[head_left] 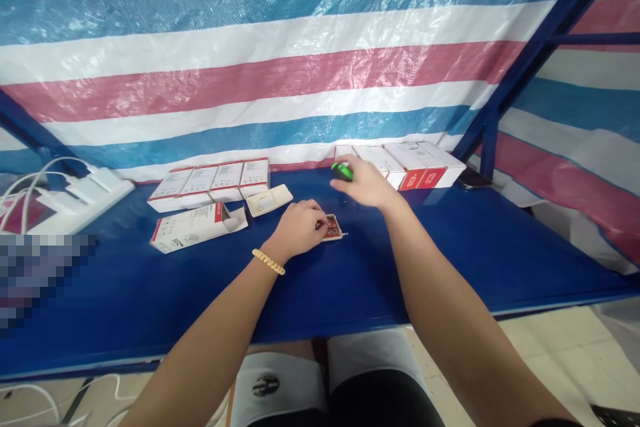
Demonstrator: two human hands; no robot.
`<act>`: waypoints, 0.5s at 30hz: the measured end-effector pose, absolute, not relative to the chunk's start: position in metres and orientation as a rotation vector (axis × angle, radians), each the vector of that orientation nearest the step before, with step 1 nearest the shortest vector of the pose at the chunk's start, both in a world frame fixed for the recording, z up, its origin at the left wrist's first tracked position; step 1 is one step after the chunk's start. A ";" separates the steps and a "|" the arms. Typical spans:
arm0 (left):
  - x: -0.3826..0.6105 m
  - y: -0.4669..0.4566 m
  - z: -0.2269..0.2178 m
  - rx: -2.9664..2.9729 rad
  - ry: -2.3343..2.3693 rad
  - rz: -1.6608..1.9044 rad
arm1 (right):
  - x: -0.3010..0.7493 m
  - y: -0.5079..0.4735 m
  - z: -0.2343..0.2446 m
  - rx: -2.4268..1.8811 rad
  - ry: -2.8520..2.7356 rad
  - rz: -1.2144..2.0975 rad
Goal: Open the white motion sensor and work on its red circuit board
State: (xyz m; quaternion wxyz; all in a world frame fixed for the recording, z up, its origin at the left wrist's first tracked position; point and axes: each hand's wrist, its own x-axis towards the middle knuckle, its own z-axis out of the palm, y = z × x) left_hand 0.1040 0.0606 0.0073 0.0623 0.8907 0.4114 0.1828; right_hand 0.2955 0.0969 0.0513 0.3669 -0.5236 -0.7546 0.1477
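My left hand [299, 227] is at the middle of the table, fingers curled onto the left end of a small white-cased circuit board [333, 227]. Its reddish board faces up, and a thin pale tip or wire sticks out on the right. A small dark bit shows by my fingertips, too small to name. My right hand [367, 181] is raised beyond the board, closed around a screwdriver [343, 171] with a green-and-black handle; its shaft cannot be seen. Behind my left hand lies a cream plastic cover [269, 201], its hollow side up.
An opened white carton [193, 227] lies left of my left hand. Several white-and-red boxes [210, 180] line the back left, others [423, 163] the back right, beside a dark phone [474, 178]. A power strip [83, 197] with plugged-in chargers sits far left. A striped sheet [280, 73] hangs behind.
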 end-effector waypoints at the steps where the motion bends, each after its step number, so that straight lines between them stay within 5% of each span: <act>1: 0.104 0.060 0.007 2.723 1.249 0.542 | 0.292 0.094 0.051 -1.384 -2.043 0.422; 9: 0.102 0.057 0.004 2.881 1.280 0.477 | 0.281 0.092 0.049 -1.546 -2.517 0.774; 15: 0.095 0.063 0.001 2.822 1.207 0.668 | 0.279 0.088 0.053 -1.565 -2.343 1.124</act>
